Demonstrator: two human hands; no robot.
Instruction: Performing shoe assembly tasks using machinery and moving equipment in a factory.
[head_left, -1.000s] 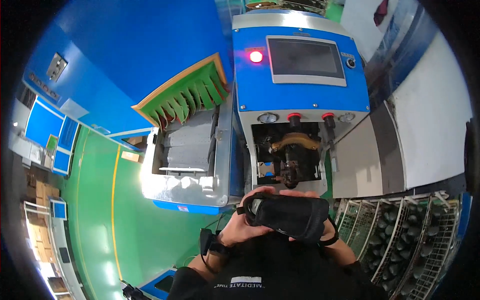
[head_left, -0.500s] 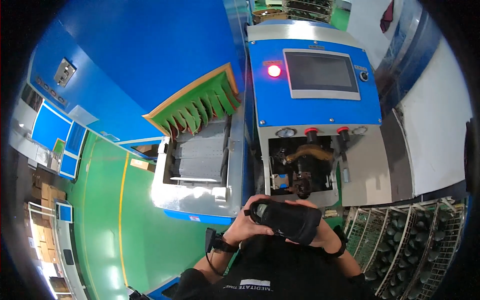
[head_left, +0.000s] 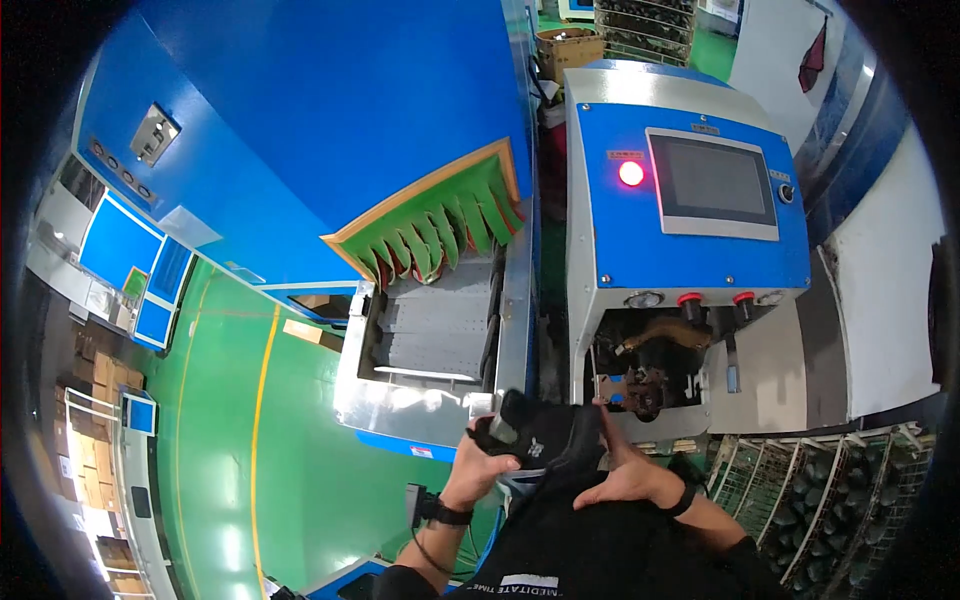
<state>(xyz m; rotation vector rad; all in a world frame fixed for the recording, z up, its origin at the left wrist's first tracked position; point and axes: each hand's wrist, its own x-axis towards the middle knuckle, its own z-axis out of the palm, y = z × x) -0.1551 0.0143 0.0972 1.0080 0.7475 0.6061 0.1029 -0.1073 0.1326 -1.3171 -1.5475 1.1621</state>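
A black shoe upper [head_left: 545,436] is held in front of my chest, its opening with a greyish part inside toward the left. My left hand [head_left: 480,468] is closed round the opening end, thumb on the near side. My right hand [head_left: 632,472] cups the other end, with fingers along its far side and the thumb lower down. Its hidden fingertips and the black shirt behind make the lower outline of the upper hard to see. Just beyond the hands stands a blue and white machine [head_left: 600,240] with a dark clamp mechanism [head_left: 645,390] in its open front.
To the left, a conveyor [head_left: 435,335] comes out of a blue housing under green flaps [head_left: 440,235]. A red lamp [head_left: 631,173] glows beside a dark screen [head_left: 712,180]. At lower right, a wire rack [head_left: 790,470] holds several dark, rounded pieces. Green floor [head_left: 310,430] lies at left.
The shoe upper has turned in my hands, so its opening end and another side show. My right hand's thumb has spread lower. The view has shifted, moving the machines rightward and down in the picture.
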